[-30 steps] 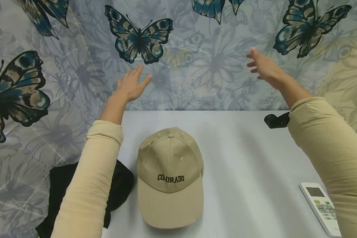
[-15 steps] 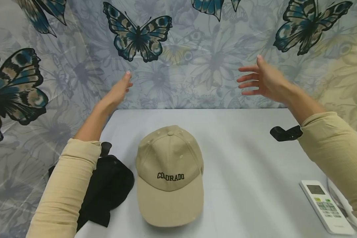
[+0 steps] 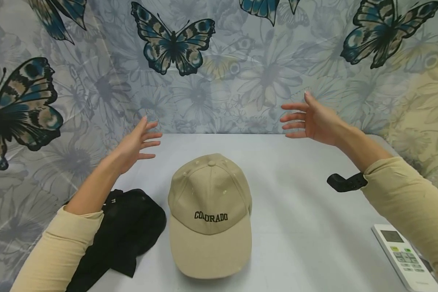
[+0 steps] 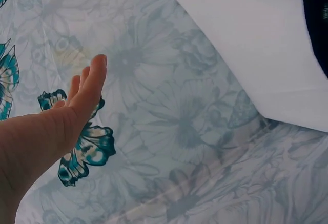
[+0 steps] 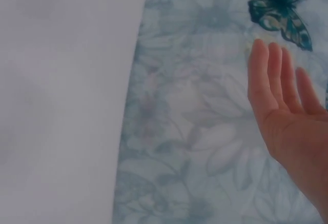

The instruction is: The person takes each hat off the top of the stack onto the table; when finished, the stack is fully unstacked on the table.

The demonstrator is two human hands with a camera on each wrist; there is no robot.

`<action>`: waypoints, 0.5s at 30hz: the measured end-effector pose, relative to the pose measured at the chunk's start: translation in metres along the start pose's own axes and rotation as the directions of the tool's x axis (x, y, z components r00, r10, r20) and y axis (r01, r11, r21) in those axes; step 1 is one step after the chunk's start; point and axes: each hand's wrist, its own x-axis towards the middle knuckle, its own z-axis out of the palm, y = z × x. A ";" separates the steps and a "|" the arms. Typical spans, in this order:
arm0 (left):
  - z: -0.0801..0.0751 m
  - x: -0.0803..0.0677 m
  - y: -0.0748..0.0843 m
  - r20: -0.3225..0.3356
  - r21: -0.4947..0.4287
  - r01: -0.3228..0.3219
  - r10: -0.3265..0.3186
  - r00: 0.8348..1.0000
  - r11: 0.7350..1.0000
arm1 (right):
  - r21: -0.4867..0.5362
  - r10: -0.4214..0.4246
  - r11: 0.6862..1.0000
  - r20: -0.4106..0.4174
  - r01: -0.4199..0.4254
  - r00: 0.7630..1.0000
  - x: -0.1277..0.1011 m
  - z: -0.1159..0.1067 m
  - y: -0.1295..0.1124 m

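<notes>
A beige baseball cap (image 3: 209,215) lettered "COLORADO" sits crown-up in the middle of the white surface (image 3: 299,227), its bill pointing toward the person. It touches neither hand and lies between the two forearms, probably set there so that both hands can come at it evenly from either side.

The left hand (image 3: 133,146) hangs in the air above the surface's far left corner, fingers straight and slightly spread, palm turned inward toward the cap. It holds nothing; the left wrist view shows the same flat hand (image 4: 56,126) against the butterfly-print backdrop (image 3: 241,73). The right hand (image 3: 312,119) is raised a little higher on the other side, near the far edge of the surface, fingers spread and pointing left, palm also facing inward and holding nothing; the right wrist view confirms the fingers lie straight (image 5: 287,111). The two palms face each other across the cap, well apart from it.

A crumpled black garment (image 3: 127,235) lies just left of the cap, under the left forearm and partly over the surface's edge. A white remote control (image 3: 401,255) lies at the near right corner. A black strap (image 3: 344,182) shows at the right wrist.
</notes>
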 end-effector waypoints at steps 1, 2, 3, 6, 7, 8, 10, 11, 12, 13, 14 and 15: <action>0.000 -0.003 -0.003 0.005 -0.010 0.008 -0.008 1.000 1.000 | -0.001 0.006 1.000 0.014 -0.006 1.000 0.001 0.000 0.003; 0.000 -0.007 -0.006 0.013 -0.018 0.017 -0.017 1.000 1.000 | -0.002 0.010 1.000 0.026 -0.010 1.000 0.002 0.000 0.006; 0.000 -0.010 -0.009 0.020 -0.025 0.023 -0.022 1.000 0.999 | 0.002 0.015 1.000 0.041 -0.015 0.999 0.002 0.001 0.009; 0.002 -0.019 -0.016 0.046 -0.038 0.039 -0.037 0.998 0.999 | 0.003 0.030 1.000 0.072 -0.031 0.997 0.004 0.002 0.018; 0.003 -0.022 -0.019 0.057 -0.048 0.041 -0.038 0.998 0.998 | 0.008 0.033 0.999 0.085 -0.034 0.996 0.005 0.003 0.021; 0.005 -0.025 -0.021 0.069 -0.058 0.042 -0.038 0.997 0.997 | 0.008 0.039 0.999 0.092 -0.040 0.995 0.005 0.003 0.024; 0.010 -0.031 -0.026 0.087 -0.083 0.046 -0.039 0.995 0.995 | 0.000 0.052 0.999 0.103 -0.052 0.993 0.006 0.005 0.030; 0.012 -0.034 -0.028 0.095 -0.094 0.047 -0.038 0.995 0.994 | -0.002 0.055 0.998 0.110 -0.056 0.992 0.007 0.006 0.033; 0.015 -0.037 -0.031 0.100 -0.106 0.050 -0.039 0.994 0.993 | -0.004 0.059 0.998 0.115 -0.059 0.992 0.008 0.008 0.035; 0.017 -0.040 -0.033 0.103 -0.117 0.054 -0.042 0.994 0.992 | -0.003 0.064 0.998 0.121 -0.065 0.991 0.008 0.009 0.038; 0.020 -0.043 -0.036 0.105 -0.123 0.060 -0.048 0.993 0.991 | -0.008 0.073 0.997 0.121 -0.073 0.990 0.009 0.011 0.040; 0.022 -0.045 -0.038 0.102 -0.131 0.067 -0.054 0.993 0.989 | -0.013 0.079 0.997 0.123 -0.077 0.989 0.009 0.013 0.043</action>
